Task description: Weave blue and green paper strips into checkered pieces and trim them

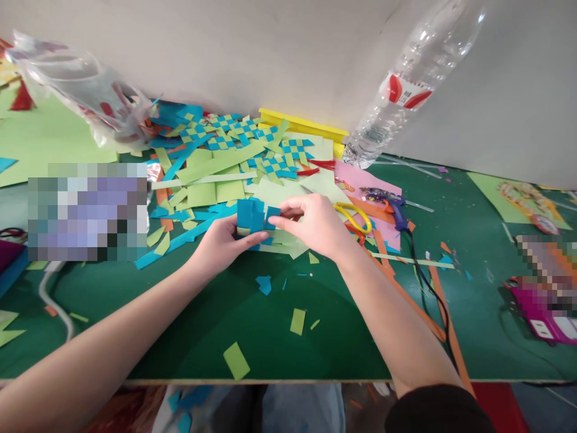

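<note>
My left hand [222, 245] holds a blue paper piece [249, 215] with slits cut in it, thumb below and fingers behind. My right hand [312, 224] pinches a smaller blue paper piece [273, 217] between thumb and fingers, just right of the first one. Whether the two blue pieces are joined cannot be made out. Behind the hands lies a pile of green and blue woven paper pieces [274, 165] with green strips. Yellow-handled scissors [356, 218] rest beside my right hand.
A clear bottle [408, 90] leans at the back right, near a yellow strip [302, 125]. A purple glue gun [396, 210] with a black cord lies to the right. A plastic-wrapped cup [85, 90] stands back left. Paper scraps dot the green table [333, 343].
</note>
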A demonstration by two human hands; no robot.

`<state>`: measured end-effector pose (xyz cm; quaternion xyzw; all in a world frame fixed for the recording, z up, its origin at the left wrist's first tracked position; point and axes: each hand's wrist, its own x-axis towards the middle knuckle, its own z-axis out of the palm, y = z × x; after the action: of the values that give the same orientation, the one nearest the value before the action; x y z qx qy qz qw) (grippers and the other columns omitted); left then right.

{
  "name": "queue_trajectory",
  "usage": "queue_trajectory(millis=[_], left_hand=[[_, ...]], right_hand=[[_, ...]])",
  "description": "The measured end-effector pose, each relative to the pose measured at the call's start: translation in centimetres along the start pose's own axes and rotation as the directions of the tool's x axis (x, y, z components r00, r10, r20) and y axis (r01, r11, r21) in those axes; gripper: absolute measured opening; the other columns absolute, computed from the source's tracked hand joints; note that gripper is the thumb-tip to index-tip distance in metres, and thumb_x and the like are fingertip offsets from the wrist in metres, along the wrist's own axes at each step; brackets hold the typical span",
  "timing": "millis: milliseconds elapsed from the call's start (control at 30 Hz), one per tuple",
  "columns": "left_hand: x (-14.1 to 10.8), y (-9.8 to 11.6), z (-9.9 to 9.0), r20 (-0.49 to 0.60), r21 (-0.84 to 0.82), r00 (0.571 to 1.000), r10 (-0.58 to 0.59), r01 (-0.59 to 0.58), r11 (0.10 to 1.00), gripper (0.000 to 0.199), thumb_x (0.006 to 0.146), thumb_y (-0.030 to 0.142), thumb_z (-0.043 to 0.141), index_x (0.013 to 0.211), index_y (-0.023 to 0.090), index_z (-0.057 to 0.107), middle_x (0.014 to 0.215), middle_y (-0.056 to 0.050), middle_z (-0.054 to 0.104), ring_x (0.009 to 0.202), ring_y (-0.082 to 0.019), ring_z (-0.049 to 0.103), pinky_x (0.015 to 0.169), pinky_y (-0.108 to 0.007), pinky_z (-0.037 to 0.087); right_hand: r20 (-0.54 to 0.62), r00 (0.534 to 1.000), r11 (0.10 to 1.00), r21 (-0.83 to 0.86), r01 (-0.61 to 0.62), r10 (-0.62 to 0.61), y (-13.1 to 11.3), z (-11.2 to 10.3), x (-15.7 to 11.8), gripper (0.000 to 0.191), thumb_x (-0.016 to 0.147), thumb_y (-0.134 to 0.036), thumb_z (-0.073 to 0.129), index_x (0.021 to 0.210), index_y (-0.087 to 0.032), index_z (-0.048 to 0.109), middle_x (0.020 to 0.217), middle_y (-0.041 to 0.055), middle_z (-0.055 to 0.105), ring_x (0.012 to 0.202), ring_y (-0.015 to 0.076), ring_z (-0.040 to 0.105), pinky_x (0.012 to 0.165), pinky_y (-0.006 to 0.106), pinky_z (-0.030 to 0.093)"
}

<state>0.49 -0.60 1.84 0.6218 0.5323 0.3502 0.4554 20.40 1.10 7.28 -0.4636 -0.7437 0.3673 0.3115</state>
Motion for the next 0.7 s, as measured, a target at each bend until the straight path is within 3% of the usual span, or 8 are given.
queue_trajectory(millis=[133,333,467,700], left_hand=[[0.06,0.06,-0.11,-0.013,-0.028,1.0,0.006,-0.007,1.0,0.038,0.072,0.052,0.072,0.093,0.02,0.073,0.085,-0.003,0.075,0.073,-0.019,0.068,0.066,-0.027,0.053],[-0.04,0.33,-0.24,-0.051,0.192,0.999,0.007,0.002,0.981,0.036,0.073,0.053,0.069,0.086,0.02,0.076,0.076,-0.001,0.075,0.065,-0.017,0.064,0.06,-0.026,0.048],[-0.03,0.27,-0.22,-0.054,0.19,0.998,0.022,-0.012,0.982,0.033,0.074,0.051,0.068,0.088,0.022,0.077,0.081,-0.001,0.075,0.074,-0.019,0.066,0.066,-0.027,0.05],[0.02,0.13,-0.27,-0.055,0.199,0.998,0.028,-0.016,0.98,0.033,0.073,0.051,0.069,0.088,0.022,0.077,0.077,-0.001,0.074,0.074,-0.02,0.066,0.063,-0.027,0.05]], right_hand=[[-0.01,1.0,1.0,-0.005,0.001,-0.001,-0.05,-0.09,0.05,0.01,0.079,-0.027,0.068,0.081,-0.018,0.071,0.08,0.0023,0.074,0.075,0.0151,0.07,0.07,0.028,0.054],[-0.025,0.999,1.0,0.001,0.024,-0.024,0.04,0.0,0.07,0.012,0.078,-0.029,0.07,0.079,-0.017,0.071,0.079,0.0018,0.074,0.074,0.0148,0.069,0.069,0.027,0.055],[-0.019,0.999,1.0,0.002,0.031,-0.031,-0.01,0.04,0.03,0.013,0.078,-0.03,0.07,0.079,-0.017,0.071,0.078,0.0015,0.074,0.073,0.0145,0.069,0.069,0.027,0.055],[-0.015,1.0,0.999,0.033,0.026,-0.025,0.13,0.28,0.16,0.016,0.078,-0.034,0.07,0.081,-0.018,0.07,0.078,0.0009,0.073,0.073,0.014,0.068,0.069,0.027,0.054]])
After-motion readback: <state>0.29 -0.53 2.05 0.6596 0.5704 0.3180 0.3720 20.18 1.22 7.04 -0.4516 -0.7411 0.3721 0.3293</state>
